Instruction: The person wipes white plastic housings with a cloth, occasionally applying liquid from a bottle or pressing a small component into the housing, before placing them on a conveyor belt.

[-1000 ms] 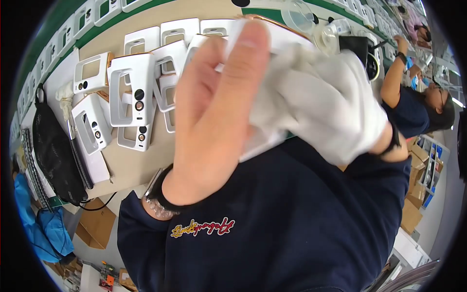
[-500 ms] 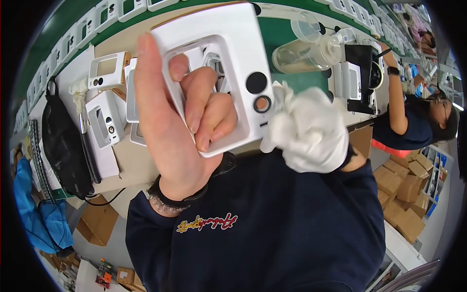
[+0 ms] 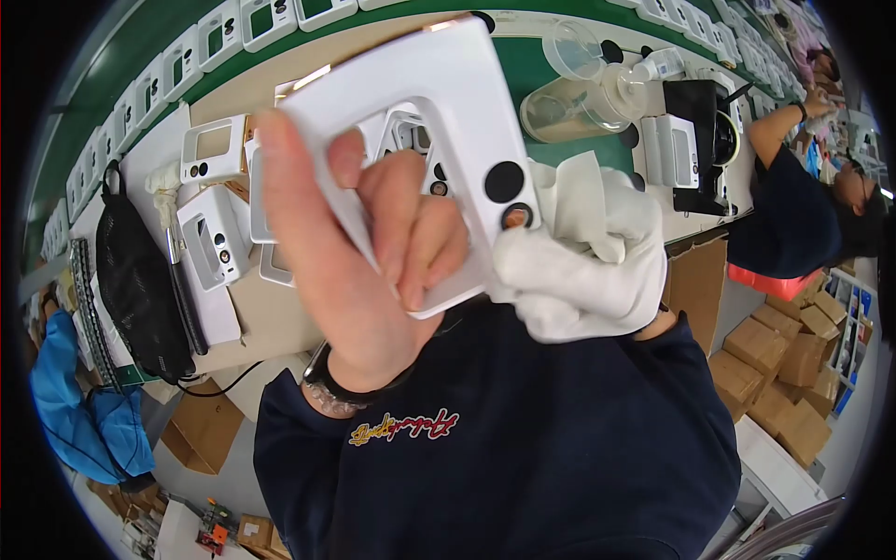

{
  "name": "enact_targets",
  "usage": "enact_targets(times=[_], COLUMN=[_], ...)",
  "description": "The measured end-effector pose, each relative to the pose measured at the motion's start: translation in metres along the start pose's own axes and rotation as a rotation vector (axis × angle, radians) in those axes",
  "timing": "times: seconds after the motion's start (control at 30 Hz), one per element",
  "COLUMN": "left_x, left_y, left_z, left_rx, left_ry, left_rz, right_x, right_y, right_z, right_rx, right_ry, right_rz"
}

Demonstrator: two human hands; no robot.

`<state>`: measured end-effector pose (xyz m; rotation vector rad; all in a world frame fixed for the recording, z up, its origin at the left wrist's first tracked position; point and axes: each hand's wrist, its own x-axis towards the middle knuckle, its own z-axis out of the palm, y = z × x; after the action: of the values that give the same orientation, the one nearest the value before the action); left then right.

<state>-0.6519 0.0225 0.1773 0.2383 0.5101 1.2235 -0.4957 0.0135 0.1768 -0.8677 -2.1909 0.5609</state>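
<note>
Two hands at my bench: left hand (image 3: 359, 271) grasps a smooth white plastic panel (image 3: 425, 121), fingers through its window; right hand (image 3: 588, 252) clenches a soft cloth against its near-right corner.

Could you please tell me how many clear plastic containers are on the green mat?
2: a clear cup at the far edge and a larger clear container just nearer; the held white panel may hide others.
</note>
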Motion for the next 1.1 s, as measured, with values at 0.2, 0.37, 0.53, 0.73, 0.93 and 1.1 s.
enact_targets(times=[0.2, 0.37, 0.53, 0.73, 0.93, 1.1], left_x=[0.002, -0.001, -0.004, -0.001, 0.007, 0.008], left_y=[-0.003, -0.003, -0.015, -0.025, -0.009, -0.006], left_z=[-0.002, -0.002, -0.002, -0.010, -0.007, -0.007], left_rx=[0.088, 0.015, -0.094, -0.023, -0.001, -0.057], left_ry=[0.188, 0.113, 0.075, 0.042, 0.125, 0.036], left_rz=[-0.102, -0.028, 0.140, 0.207, 0.067, 0.005], right_x=[-0.016, -0.015, 0.000, 0.004, -0.023, -0.013], right_y=[0.013, -0.009, -0.019, -0.007, 0.012, 0.039], right_z=[0.001, 0.010, 0.029, 0.034, -0.001, -0.035], right_rx=[-0.354, 0.498, 0.762, 0.769, 0.646, -0.176], right_ry=[0.217, 0.481, 0.466, 0.501, 0.512, 0.603], right_rz=[-0.015, 0.492, 0.666, 0.774, 0.637, 0.533])
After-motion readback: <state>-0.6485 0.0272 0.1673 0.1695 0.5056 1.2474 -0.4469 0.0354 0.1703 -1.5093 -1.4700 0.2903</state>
